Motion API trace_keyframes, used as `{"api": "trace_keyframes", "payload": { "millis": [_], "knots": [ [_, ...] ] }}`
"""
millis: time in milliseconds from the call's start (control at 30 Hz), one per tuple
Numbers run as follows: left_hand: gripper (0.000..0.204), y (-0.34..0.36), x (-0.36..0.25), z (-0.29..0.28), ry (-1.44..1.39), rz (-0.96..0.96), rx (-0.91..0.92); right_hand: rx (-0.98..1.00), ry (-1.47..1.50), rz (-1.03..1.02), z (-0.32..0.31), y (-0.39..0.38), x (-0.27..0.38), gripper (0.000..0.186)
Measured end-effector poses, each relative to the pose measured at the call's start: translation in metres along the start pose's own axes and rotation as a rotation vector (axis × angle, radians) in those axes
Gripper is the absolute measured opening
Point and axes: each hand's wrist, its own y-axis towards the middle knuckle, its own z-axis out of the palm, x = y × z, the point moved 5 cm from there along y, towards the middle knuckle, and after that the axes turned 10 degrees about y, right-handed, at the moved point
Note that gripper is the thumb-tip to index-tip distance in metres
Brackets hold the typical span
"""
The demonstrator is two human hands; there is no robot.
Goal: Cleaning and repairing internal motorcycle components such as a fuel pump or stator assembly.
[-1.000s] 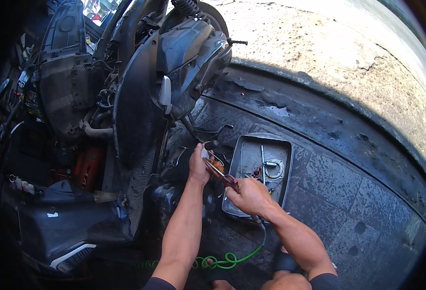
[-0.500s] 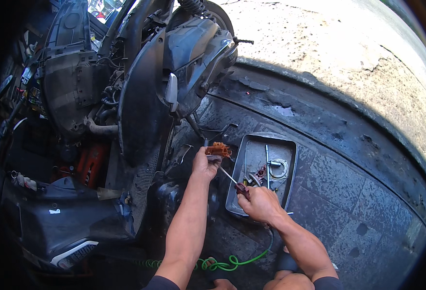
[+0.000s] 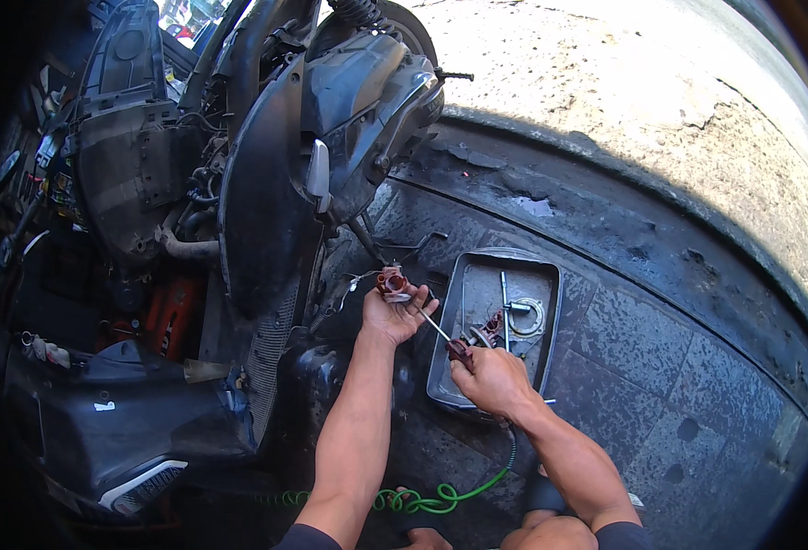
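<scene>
My left hand point(image 3: 393, 319) grips a reddish-brown plastic part point(image 3: 393, 283) with a round opening that faces up. Thin wires appear to hang beside it on the left. My right hand point(image 3: 494, 379) is closed around an air blow gun point(image 3: 460, 349), its thin metal nozzle angled up and left toward the left hand. The nozzle tip is close to the left fingers; whether it touches the part I cannot tell. A green coiled air hose point(image 3: 454, 498) runs up to the right hand.
A grey tray point(image 3: 556, 312) behind the right hand holds a long metal bar tool point(image 3: 505, 302), a pale ring point(image 3: 527, 317) and small parts. At left stands a partly dismantled scooter point(image 3: 266, 192). Dark floor tiles point(image 3: 642, 348) lie to the right, below a raised kerb point(image 3: 606, 211).
My left hand has turned the plastic part so its round opening faces up, and its fingers have spread more. The right hand with the blow gun stays nearly in place.
</scene>
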Motion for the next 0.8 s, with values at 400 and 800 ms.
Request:
{"api": "trace_keyframes", "payload": {
  "millis": [400, 800],
  "knots": [
    [0.036, 0.002, 0.004, 0.006, -0.042, -0.009, 0.264, -0.081, -0.026, 0.017, -0.014, 0.0, -0.003, 0.039],
    [0.02, 0.005, -0.03, -0.003, 0.69, 0.612, -0.183, 0.073, -0.039, -0.001, -0.022, -0.029, 0.022, 0.037]
  ]
}}
